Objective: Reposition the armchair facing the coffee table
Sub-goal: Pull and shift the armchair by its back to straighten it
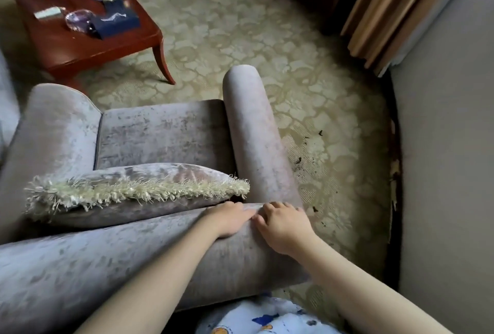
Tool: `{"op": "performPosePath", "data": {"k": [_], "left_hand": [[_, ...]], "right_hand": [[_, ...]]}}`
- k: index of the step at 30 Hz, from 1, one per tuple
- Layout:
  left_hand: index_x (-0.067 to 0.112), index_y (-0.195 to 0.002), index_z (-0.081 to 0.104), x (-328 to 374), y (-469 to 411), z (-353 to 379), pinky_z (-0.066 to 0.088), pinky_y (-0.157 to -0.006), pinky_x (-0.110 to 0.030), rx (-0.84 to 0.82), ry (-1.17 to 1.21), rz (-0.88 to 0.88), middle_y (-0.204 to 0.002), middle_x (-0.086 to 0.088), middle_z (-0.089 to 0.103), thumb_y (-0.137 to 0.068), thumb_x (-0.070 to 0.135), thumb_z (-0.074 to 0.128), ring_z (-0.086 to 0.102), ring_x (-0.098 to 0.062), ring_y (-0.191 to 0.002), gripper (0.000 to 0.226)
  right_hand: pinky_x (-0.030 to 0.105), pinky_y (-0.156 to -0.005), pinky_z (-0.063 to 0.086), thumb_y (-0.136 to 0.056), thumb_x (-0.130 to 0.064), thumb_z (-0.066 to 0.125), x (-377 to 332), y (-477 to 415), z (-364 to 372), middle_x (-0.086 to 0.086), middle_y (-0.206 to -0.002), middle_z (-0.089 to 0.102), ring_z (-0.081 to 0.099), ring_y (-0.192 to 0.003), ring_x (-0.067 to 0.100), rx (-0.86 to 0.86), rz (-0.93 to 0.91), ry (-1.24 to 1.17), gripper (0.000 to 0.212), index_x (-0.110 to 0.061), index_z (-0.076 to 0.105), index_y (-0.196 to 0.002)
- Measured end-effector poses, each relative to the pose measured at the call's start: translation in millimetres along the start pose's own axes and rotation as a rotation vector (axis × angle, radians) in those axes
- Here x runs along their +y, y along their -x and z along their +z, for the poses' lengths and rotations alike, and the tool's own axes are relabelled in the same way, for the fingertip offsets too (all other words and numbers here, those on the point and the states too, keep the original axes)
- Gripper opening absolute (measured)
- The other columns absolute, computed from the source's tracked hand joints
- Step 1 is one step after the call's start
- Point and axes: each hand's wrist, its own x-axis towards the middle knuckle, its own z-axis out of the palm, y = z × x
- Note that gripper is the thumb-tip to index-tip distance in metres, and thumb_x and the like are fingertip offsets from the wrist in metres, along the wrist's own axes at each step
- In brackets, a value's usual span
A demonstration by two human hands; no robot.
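Behind armchair, 2 hands at back's right corner: left hand flat, pressing; right hand curled over crest. Likely leverage to swing toward table.

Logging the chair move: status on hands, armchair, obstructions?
Left hand flat on armchair backrest, right hand gripping it. Coffee table ahead-left. Fringed cushion on seat.

- Soft, rather dim daylight; the carpet is brightest toward the top of the view.
- White glare on the glossy table top, which looks slightly blurred.
- Wide-angle bending at the edges; deep shadow along the wall base.
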Motion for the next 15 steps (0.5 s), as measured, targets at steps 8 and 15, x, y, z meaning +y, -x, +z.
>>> {"op": "performPosePath", "data": {"k": [8, 15], "left_hand": [[0.038, -0.141, 0.027, -9, -43, -13, 0.035, -0.104, -0.042, -0.012, 0.038, 0.073, -0.137, -0.014, 0.043, -0.099, 0.039, 0.028, 0.041, -0.033, -0.128, 0.042], [0.034, -0.146, 0.029, 17, -71, -55, 0.034, -0.104, -0.039, 0.011, 0.084, 0.056, -0.146, -0.018, 0.040, -0.102, 0.043, 0.025, 0.042, -0.034, -0.130, 0.046]], "right_hand": [[0.041, -0.102, 0.030, -0.094, -0.050, 0.028, 9, -25, -23, 0.008, -0.134, 0.053, 0.044, -0.127, 0.026, -0.062, -0.015, -0.006, 0.052, -0.016, 0.053, -0.123], [0.039, -0.099, 0.040, -0.097, -0.050, 0.027, 46, -57, -51, 0.005, -0.133, 0.056, 0.049, -0.125, 0.026, -0.061, -0.048, 0.034, 0.049, -0.023, 0.059, -0.122]]}}
